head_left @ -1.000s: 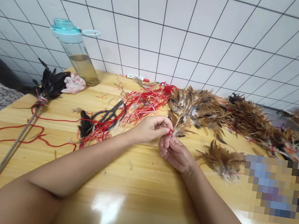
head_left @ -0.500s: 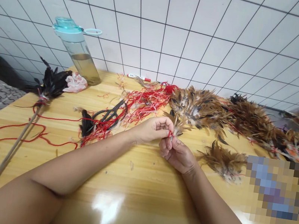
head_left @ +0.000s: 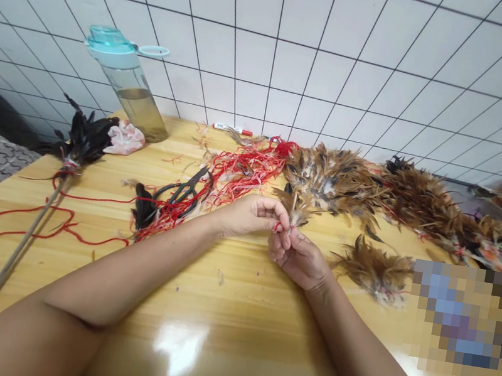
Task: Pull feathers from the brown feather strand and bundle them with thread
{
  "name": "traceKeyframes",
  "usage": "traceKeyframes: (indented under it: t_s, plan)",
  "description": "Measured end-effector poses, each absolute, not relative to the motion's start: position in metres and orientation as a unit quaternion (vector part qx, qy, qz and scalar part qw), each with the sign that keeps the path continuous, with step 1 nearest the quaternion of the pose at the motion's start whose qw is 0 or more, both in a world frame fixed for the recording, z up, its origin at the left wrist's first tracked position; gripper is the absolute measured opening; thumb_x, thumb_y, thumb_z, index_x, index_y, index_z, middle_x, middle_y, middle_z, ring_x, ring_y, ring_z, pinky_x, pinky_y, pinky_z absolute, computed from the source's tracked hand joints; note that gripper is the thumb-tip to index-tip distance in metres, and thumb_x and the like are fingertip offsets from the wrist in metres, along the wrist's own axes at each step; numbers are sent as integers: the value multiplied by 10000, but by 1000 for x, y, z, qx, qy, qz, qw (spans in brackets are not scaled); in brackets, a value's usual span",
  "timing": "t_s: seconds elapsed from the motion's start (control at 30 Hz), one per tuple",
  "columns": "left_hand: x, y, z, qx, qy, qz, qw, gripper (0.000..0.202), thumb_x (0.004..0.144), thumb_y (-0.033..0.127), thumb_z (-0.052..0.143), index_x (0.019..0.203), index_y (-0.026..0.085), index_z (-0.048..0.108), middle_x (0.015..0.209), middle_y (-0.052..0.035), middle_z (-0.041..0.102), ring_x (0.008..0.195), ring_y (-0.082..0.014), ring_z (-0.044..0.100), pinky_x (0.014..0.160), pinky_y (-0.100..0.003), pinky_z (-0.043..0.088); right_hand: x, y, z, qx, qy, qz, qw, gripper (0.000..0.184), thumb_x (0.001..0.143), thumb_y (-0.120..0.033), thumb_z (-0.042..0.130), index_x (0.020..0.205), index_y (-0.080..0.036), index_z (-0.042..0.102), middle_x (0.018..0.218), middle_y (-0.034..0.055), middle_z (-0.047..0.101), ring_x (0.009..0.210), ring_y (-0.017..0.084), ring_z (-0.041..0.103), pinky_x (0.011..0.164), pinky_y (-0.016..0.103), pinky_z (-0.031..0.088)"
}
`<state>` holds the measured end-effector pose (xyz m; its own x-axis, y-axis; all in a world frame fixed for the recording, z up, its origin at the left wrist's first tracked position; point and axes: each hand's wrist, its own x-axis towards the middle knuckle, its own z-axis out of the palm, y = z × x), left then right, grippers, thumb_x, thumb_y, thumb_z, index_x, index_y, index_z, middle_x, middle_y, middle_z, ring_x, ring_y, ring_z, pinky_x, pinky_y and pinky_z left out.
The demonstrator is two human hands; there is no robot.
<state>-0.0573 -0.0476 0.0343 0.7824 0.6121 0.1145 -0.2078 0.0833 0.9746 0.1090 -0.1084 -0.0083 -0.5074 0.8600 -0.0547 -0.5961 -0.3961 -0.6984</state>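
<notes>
Over the middle of the wooden table (head_left: pixel 231 312), my left hand (head_left: pixel 251 215) and my right hand (head_left: pixel 299 259) meet, fingers pinched together. Between them stands a small bundle of brown feathers (head_left: pixel 296 206), its base wound with red string (head_left: pixel 279 225). My left fingers pinch the red string at the bundle's base; my right fingers grip the bundle's stem from below. Both forearms rest low over the table.
Brown feather bundles (head_left: pixel 338 179) lie behind and to the right, one tuft (head_left: pixel 375 271) near my right hand. A red string tangle (head_left: pixel 239 170), black scissors (head_left: pixel 183 193), a stick with black feathers (head_left: pixel 80 142), a water bottle (head_left: pixel 128 86), a pen (head_left: pixel 232 129) and a tiled wall surround.
The hands stay together at the same spot; the fingers have shifted slightly around the bundle's base and the feather bundle stands a little more upright.
</notes>
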Motion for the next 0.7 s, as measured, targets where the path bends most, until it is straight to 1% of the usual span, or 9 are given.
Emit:
traceKeyframes:
  t_s: [0.17,0.27,0.37,0.5,0.6,0.7]
  plan:
    - [-57,-47,34,613,155,279,723,249,774,324,700,864,108,614,790,-92,716,732,-173,695,711,-294,545,109,-108,-7,-223,-304,806,456,317,811,-400,648,627,-164,543,643,-4,445,587,100,381,580,227,331]
    - [-55,-50,34,612,177,281,717,253,791,331,680,871,101,610,775,-93,717,701,-164,690,700,-291,544,109,-108,-6,-225,-308,801,461,320,820,-402,635,630,-168,528,633,-9,424,581,101,365,573,230,330]
    - [-52,-51,32,607,209,303,705,244,797,325,669,858,97,608,740,-81,710,668,-139,673,671,-257,527,108,-108,-6,-220,-309,802,462,317,819,-400,635,632,-166,530,629,-9,425,578,100,363,570,228,323]
    - [-48,-53,30,603,240,346,677,186,781,257,678,857,107,600,718,-45,690,648,-99,644,642,-208,492,109,-107,-8,-216,-310,801,464,303,825,-381,631,634,-164,541,635,-7,437,574,100,372,573,230,323]
    - [-47,-53,29,601,244,348,677,182,774,228,678,884,114,588,719,-34,683,647,-99,644,646,-214,493,109,-107,-8,-219,-308,799,468,294,814,-372,645,633,-160,551,632,-5,445,572,100,378,573,228,322]
    - [-47,-52,29,594,234,343,689,184,765,231,687,866,107,595,732,-43,687,661,-107,652,662,-226,502,109,-107,-8,-221,-309,795,473,285,802,-366,662,637,-157,559,620,-8,442,570,97,377,570,223,316]
